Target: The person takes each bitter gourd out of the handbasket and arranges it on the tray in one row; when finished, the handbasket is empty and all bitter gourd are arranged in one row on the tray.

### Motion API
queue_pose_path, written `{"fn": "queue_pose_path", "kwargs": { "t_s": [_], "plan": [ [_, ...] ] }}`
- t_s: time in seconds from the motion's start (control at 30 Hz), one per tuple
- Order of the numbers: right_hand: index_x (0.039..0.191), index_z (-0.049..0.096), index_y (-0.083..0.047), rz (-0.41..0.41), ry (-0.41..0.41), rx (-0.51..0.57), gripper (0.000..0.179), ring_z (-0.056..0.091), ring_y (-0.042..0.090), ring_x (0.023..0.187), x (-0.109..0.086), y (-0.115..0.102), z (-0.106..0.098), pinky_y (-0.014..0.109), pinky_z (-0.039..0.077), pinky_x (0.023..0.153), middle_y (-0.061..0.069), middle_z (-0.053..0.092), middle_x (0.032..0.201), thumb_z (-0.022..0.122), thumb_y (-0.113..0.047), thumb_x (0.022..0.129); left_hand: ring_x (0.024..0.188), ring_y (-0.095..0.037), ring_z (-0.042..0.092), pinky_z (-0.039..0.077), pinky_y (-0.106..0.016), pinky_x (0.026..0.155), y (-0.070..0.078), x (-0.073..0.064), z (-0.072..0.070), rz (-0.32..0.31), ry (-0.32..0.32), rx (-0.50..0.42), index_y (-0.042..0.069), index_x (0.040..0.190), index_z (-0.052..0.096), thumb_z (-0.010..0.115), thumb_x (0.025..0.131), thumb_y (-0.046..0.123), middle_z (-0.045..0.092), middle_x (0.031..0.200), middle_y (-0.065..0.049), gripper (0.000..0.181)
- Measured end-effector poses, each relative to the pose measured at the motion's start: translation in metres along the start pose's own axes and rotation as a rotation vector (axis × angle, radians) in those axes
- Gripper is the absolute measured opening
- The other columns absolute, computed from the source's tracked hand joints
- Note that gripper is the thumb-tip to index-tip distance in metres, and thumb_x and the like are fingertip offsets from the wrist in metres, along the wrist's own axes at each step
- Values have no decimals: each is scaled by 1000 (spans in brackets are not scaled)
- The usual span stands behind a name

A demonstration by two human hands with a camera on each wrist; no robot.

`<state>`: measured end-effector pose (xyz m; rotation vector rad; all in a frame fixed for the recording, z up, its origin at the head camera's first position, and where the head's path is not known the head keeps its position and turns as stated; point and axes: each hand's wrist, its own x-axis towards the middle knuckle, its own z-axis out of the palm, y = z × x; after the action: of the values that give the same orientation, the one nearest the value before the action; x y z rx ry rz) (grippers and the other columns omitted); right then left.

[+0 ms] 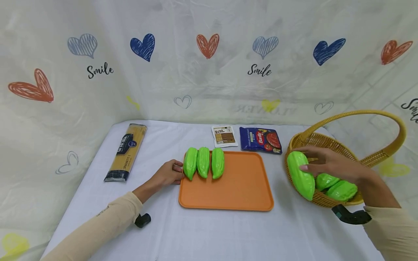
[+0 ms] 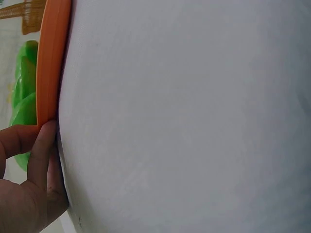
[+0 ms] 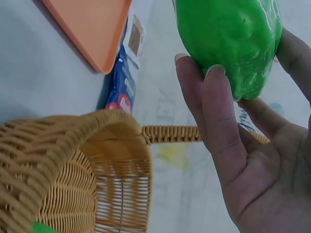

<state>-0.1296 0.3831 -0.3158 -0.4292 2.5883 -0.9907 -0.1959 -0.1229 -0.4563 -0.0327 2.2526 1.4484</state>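
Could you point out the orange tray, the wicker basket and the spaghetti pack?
Orange tray (image 1: pixel 243 181): head view, bare flat surface.
Wicker basket (image 3: pixel 73 189): right wrist view, woven inside wall.
Spaghetti pack (image 1: pixel 126 154): head view, middle of its front.

The left hand (image 2: pixel 33 189) pinches the edge of an orange tray (image 2: pixel 51 58) with its fingertips. Shiny green vegetables (image 2: pixel 24 109) show over that edge, partly behind the fingers. White cloth (image 2: pixel 175 116) spreads outside it; farther along, beyond the edge, a brown object (image 2: pixel 34 17) shows.
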Motion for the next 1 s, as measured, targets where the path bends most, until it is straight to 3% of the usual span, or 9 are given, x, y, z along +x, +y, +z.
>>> {"fn": "queue_pose_path", "kwargs": {
  "t_s": [0.1, 0.23, 0.43, 0.73, 1.0],
  "plan": [
    [147, 47, -17, 1, 4, -37, 53, 57, 17, 118, 6, -3, 4, 30, 59, 77, 18, 46, 148, 64, -26, 98, 95, -22, 65, 62, -31, 76, 0, 0, 0, 3, -1, 6, 0, 135, 50, 67, 88, 3, 56, 117, -16, 50],
    [147, 46, -14, 23, -23, -4, 55, 58, 30, 117, 16, -5, 10, 31, 59, 79, 20, 45, 147, 65, -28, 98, 95, -22, 64, 62, -31, 76, 1, 0, 0, -2, 5, 5, 1, 135, 51, 68, 88, 4, 56, 117, -15, 50],
    [150, 42, -11, 29, -66, 52, 60, 64, 21, 108, 32, -11, 20, 33, 60, 81, 20, 50, 144, 65, -30, 98, 95, -21, 64, 62, -30, 76, 0, 1, -1, -4, 5, 7, 1, 135, 51, 68, 88, 4, 56, 117, -14, 50],
    [154, 31, -4, 45, -110, 172, 69, 63, 28, 113, 58, -14, 39, 38, 61, 86, 29, 44, 146, 63, -30, 99, 95, -20, 64, 62, -30, 76, 0, 2, -1, -3, 6, 11, 2, 135, 51, 68, 88, 4, 56, 115, -13, 49],
    [151, 37, -8, 34, -131, 195, 66, 63, 27, 110, 88, -12, 53, 37, 62, 83, 26, 48, 140, 65, -34, 97, 95, -20, 64, 62, -30, 76, 0, 2, -1, -9, 5, 5, 2, 135, 51, 68, 89, 4, 56, 116, -13, 49]
  ]
}}
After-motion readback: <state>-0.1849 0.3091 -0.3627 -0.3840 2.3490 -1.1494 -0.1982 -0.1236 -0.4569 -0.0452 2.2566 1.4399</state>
